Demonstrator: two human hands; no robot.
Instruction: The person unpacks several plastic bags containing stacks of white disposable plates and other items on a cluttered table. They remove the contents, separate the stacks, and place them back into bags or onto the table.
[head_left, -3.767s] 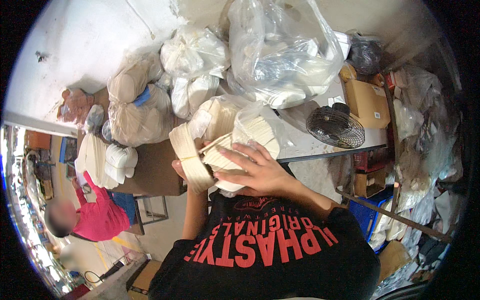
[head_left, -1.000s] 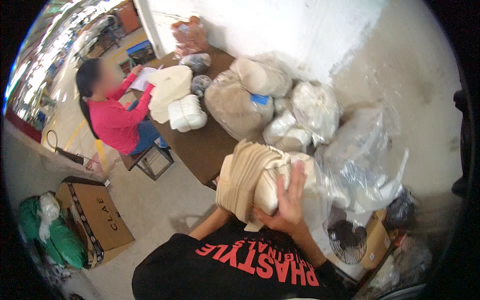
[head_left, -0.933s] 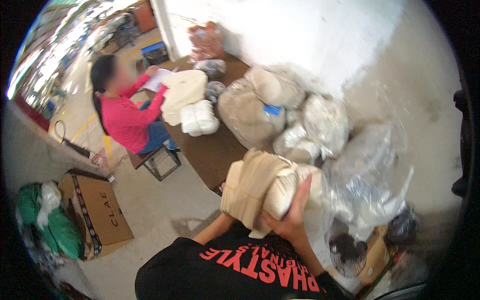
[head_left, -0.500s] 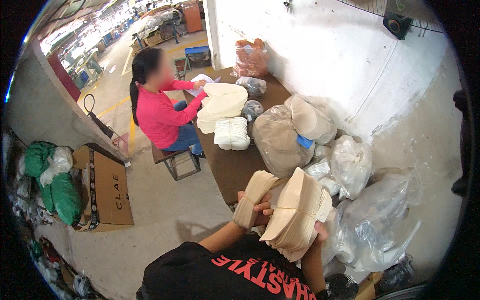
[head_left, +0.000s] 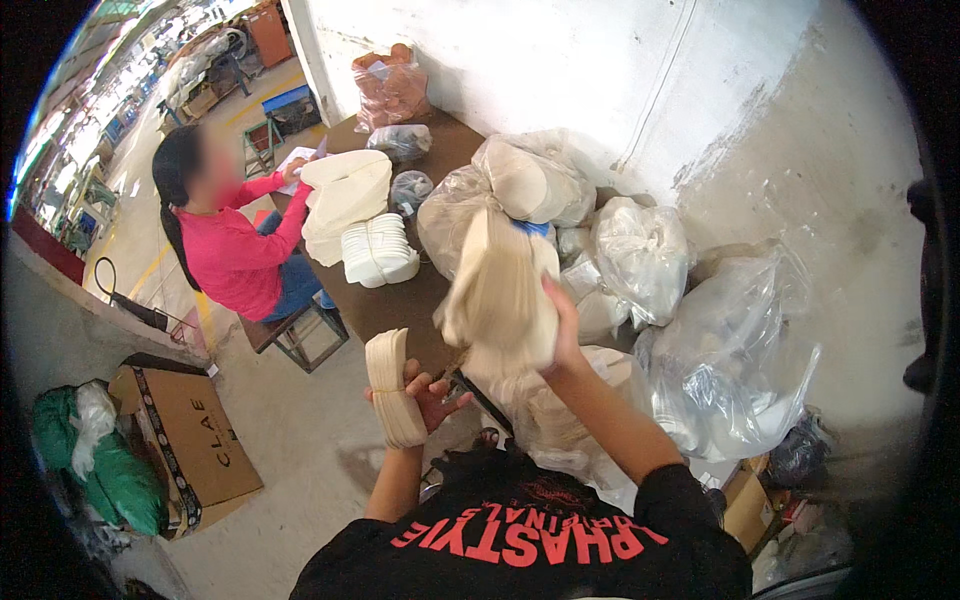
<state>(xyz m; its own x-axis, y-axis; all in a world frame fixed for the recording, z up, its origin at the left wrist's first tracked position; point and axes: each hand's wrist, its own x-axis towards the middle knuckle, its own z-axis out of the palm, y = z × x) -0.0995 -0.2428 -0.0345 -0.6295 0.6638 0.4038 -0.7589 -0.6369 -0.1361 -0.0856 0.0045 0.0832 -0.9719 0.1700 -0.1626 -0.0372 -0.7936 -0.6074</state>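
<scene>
Right hand [head_left: 566,318] grips large cream bundle [head_left: 497,290], mid-view and blurred, at its 4 o'clock edge; left hand [head_left: 434,402] holds slim tied bundle [head_left: 391,388] toward 7 o'clock. Both probably light, bendy, prone to fanning; best clasped across the middle.

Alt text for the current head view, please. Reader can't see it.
A person's left hand holds a small cream bundle and the right hand a larger, blurred cream stack, near a brown table. Clear bags of pale pieces crowd ahead and to the right; a seated co-worker in pink is at left.
</scene>
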